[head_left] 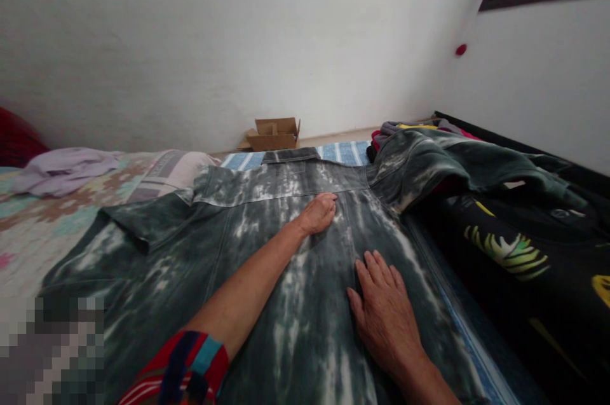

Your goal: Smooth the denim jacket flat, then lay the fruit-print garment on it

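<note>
A dark green denim jacket (267, 246) with white tie-dye streaks lies spread out, back side up, its collar toward the wall. My left hand (318, 213) is closed at the seam below the yoke, fingers curled on the cloth; its fingertips are partly hidden. Flat on the lower right of the back rests my right hand (384, 306), with its fingers stretched out and nothing held. One sleeve reaches out to the left, folded at its edge. The other sleeve (429, 160) drapes over clothes on the right.
A cardboard box (274, 135) stands open by the wall. To the left are a lilac cloth (71, 170) and a patterned bedspread (28, 227). Black printed clothing (505, 246) lies at the right, near a dark bed edge. Blue striped cloth (350, 152) shows beneath the jacket.
</note>
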